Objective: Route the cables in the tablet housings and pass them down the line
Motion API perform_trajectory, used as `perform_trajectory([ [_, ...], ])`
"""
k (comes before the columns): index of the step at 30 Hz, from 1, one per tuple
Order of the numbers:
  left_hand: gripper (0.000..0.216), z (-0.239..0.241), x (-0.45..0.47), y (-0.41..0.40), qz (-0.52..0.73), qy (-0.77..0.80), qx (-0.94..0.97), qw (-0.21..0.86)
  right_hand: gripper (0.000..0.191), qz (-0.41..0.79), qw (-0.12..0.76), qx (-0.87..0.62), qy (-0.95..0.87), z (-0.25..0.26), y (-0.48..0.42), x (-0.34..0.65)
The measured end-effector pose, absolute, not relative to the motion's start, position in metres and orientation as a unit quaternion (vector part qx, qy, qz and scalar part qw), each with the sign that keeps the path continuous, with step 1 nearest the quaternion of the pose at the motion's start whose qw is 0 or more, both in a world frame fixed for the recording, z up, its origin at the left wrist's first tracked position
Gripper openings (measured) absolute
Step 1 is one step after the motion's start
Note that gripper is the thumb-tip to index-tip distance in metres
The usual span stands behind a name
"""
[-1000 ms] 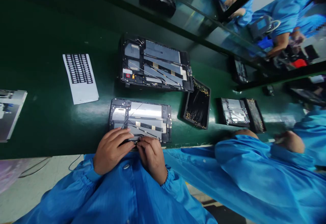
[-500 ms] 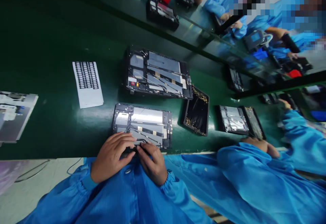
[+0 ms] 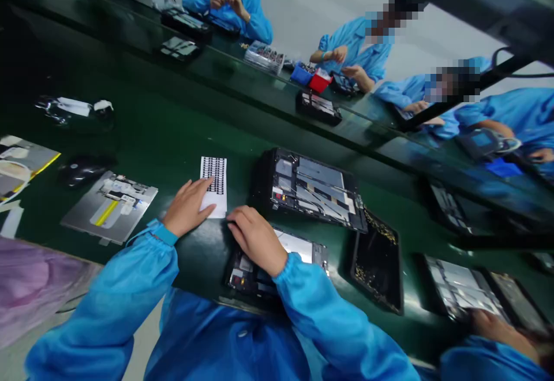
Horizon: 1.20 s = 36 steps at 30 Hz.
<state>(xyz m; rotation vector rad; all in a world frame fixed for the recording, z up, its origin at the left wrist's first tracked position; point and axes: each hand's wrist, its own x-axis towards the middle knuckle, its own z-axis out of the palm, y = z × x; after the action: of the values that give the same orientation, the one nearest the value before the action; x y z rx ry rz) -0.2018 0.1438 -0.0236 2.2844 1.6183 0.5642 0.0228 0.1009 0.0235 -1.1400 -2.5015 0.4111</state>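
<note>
A white sheet of small black labels (image 3: 220,202) lies on the green bench, with my left hand (image 3: 188,205) across its left side. That hand is open: its fingertips rest on the printed rows and its thumb is spread apart. My right hand (image 3: 257,239) hovers just right of the sheet's lower corner. Its fingers are bent and slightly apart, with nothing visible between them. Under my right hand and forearm lies an opened tablet-like device (image 3: 298,245), partly hidden. Behind it sits a stack of similar opened devices (image 3: 320,190), showing grey battery panels and thin cables.
A black tray (image 3: 376,265) with small gold-coloured parts stands right of the devices. At left are a metal-backed panel (image 3: 112,205) and a dark mouse-like object (image 3: 82,168). A co-worker's hand (image 3: 502,332) is at the lower right beside another device (image 3: 465,288). Co-workers sit across the bench.
Both hands have left the near device and moved to the label sheet, the left onto it and the right to its side. The view has swung left and up.
</note>
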Motion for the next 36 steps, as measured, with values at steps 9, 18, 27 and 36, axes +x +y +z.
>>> perform_trajectory([
  [9,0.068,-0.030,-0.203,0.138,0.201,0.570,0.779,0.165,0.013,0.156,0.053,-0.469,-0.868,-0.009,0.183,-0.026],
  [18,0.067,-0.031,-0.205,0.143,0.209,0.562,0.783,0.166,0.014,0.175,0.197,-0.429,-0.864,0.043,0.126,0.008],
  [27,0.042,0.003,-0.172,0.129,0.319,0.578,0.746,0.081,0.013,0.179,0.296,-0.630,-0.695,0.029,-0.042,0.175],
  [36,0.016,0.015,-0.024,0.001,0.272,0.286,0.906,0.153,0.015,0.118,0.247,-0.634,-0.723,0.008,-0.080,0.186],
])
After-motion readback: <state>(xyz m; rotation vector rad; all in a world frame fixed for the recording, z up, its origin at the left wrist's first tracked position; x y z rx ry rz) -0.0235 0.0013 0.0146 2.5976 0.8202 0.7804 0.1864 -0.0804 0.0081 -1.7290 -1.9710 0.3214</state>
